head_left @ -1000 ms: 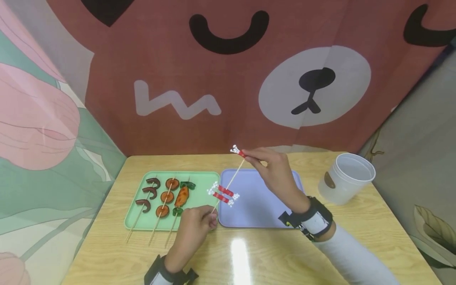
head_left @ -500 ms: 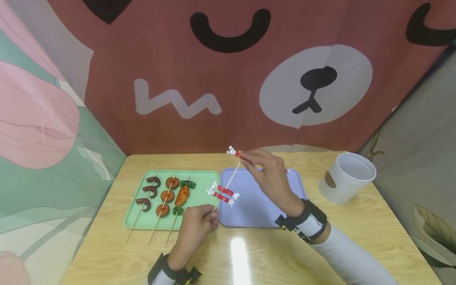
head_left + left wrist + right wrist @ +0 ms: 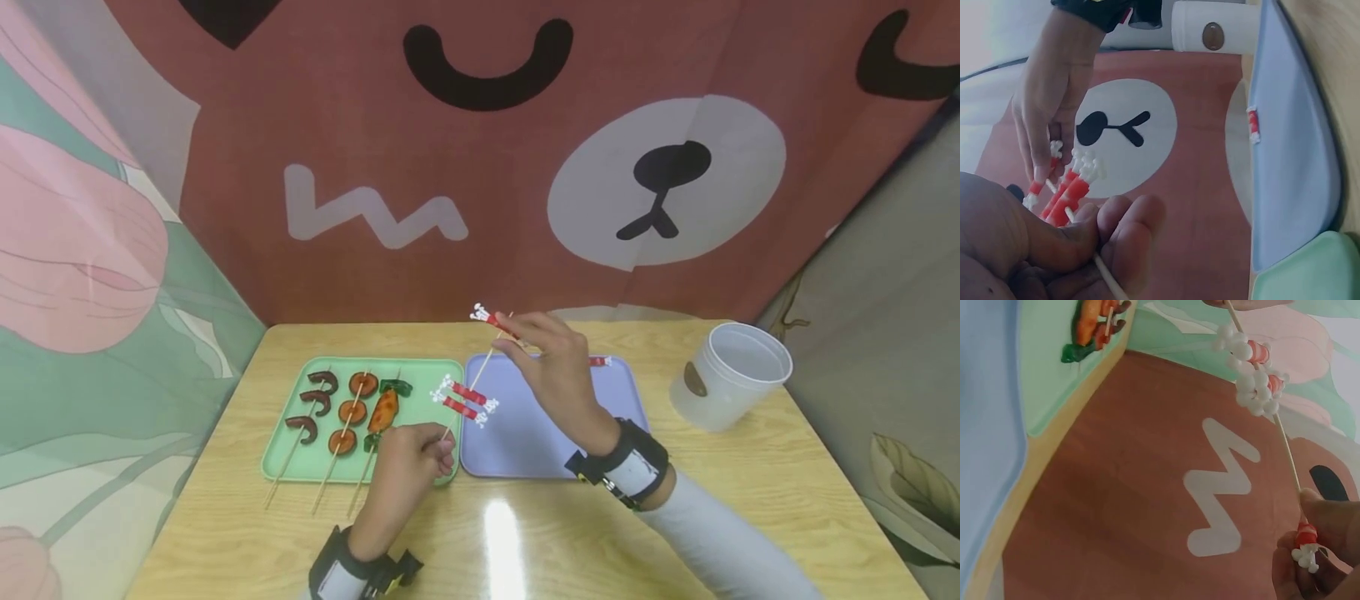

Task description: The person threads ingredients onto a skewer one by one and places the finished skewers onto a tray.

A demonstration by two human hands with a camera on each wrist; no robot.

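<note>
In the head view my left hand (image 3: 408,468) pinches the lower part of a thin wooden skewer (image 3: 484,363), which slants up to the right. Two red rolls with white enoki-mushroom tips (image 3: 467,394) sit side by side on it, above that hand. My right hand (image 3: 558,367) pinches a third enoki roll (image 3: 482,315) at the skewer's upper end, where the tip shows just past the roll. The right wrist view has this roll (image 3: 1307,535) between thumb and fingers, touching the skewer. Another enoki roll (image 3: 600,362) lies on the purple tray (image 3: 525,458), partly behind my right hand.
A green tray (image 3: 435,379) at the left bears skewers of dark curled pieces (image 3: 303,429), round orange-brown slices (image 3: 352,413), and a wing-like piece (image 3: 384,412) with green bits. A translucent white bucket (image 3: 720,383) stands at the table's right. A bear-printed cloth hangs behind.
My right hand has moved slightly left with its enoki roll. The skewer's tip now shows beyond that roll. The left hand has hardly moved. The roll on the purple tray has come into sight.
</note>
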